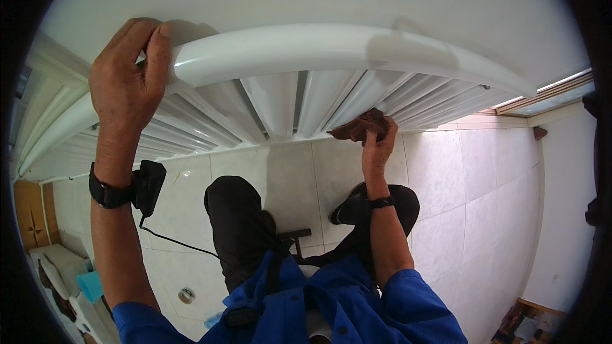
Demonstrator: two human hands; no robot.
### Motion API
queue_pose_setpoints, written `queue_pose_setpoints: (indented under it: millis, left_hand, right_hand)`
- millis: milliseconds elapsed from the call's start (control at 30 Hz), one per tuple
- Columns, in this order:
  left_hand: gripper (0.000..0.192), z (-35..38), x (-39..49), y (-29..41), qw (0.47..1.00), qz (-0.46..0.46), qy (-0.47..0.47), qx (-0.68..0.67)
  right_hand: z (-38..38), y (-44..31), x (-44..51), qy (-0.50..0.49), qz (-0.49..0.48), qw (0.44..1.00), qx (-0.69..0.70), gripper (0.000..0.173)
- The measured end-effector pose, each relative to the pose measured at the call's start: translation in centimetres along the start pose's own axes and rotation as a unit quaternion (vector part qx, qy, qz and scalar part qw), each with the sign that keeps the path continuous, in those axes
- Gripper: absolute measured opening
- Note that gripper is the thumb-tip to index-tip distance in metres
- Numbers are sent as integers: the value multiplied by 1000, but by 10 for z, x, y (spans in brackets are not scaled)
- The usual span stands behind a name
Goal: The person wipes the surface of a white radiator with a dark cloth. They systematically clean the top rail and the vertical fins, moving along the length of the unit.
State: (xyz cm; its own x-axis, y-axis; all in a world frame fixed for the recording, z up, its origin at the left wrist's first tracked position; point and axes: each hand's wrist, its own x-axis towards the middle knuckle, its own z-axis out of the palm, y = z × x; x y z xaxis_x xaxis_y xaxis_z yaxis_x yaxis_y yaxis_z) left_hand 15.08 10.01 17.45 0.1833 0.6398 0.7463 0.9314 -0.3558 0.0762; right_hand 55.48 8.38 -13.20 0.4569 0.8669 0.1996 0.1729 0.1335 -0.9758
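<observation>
A white slatted radiator (pixel 270 105) stands against the wall in front of me, topped by a thick rounded rail (pixel 291 48). My left hand (pixel 126 74) grips this top rail near its left part, fingers curled over the wall side. Lower down, my right hand (pixel 382 131) holds a crumpled brown cloth (pixel 358 126) against the lower part of the slats. The fingers behind the cloth are partly hidden. A black strapped device (pixel 148 186) with a cable sits on my left wrist.
Pale floor tiles (pixel 440 167) surround my legs. A dark small stool (pixel 296 235) is partly seen between my knees. On the floor at the left lies a roll of tape (pixel 186 295). A turquoise container (pixel 90 286) stands by a light sofa (pixel 64 267). A wall (pixel 564 200) bounds the right.
</observation>
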Motion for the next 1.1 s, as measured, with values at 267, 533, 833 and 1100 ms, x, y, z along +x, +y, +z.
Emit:
queue_pose_setpoints:
  millis: [267,533,833,1100]
  left_hand:
    - [25,0,0,-2,1000,10,-4,-4]
    - [24,-1,1,1,1000,1,0,-20]
    - [25,-2,2,3,1000,-2,6,-12]
    - [25,1,1,0,1000,-17,3,1]
  right_hand:
    - [5,81,-16,-50,69,994,-74,36]
    - [16,115,-21,-41,200,975,-86,36]
    - [7,53,-10,-58,235,969,53,34]
    - [-9,-55,9,-50,129,986,89,40]
